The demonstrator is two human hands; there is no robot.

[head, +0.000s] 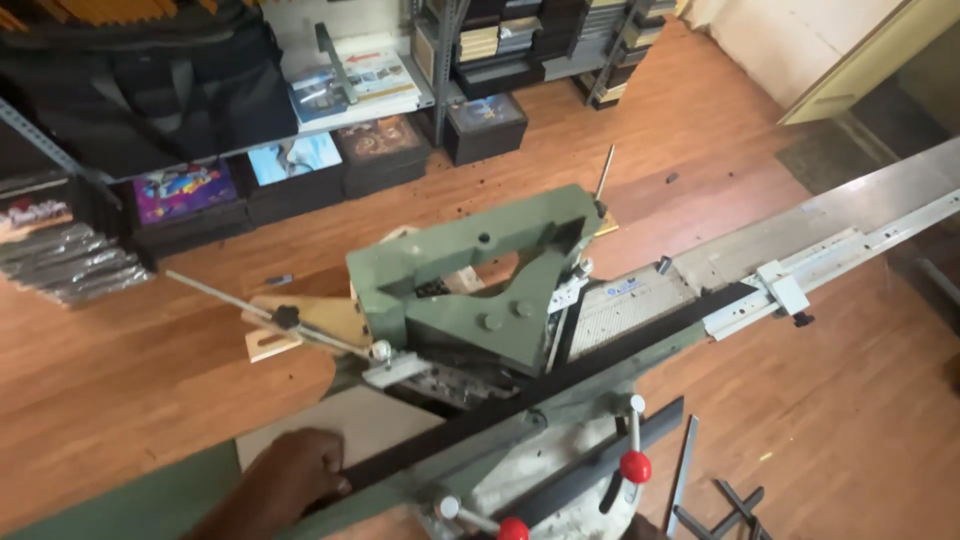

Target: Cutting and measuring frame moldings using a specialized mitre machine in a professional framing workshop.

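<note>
My left hand (pixel 288 478) rests at the bottom left, fingers curled on the near end of a long black strip (pixel 560 375). The strip lies along the fence of a green cutting machine (pixel 470 280), running up to the right under the machine's angular green head. The machine stands on a pale pedestal (pixel 545 470) with two red-knobbed levers (pixel 634 465) near the bottom. My right hand is out of sight.
A long metal measuring rail with a stop (pixel 790 290) extends to the upper right. Black offcuts (pixel 735 505) lie on the wooden floor at the bottom right. Shelves with stacked boxes and picture frames (pixel 300 160) line the back wall. A dark bag (pixel 140 80) sits at the top left.
</note>
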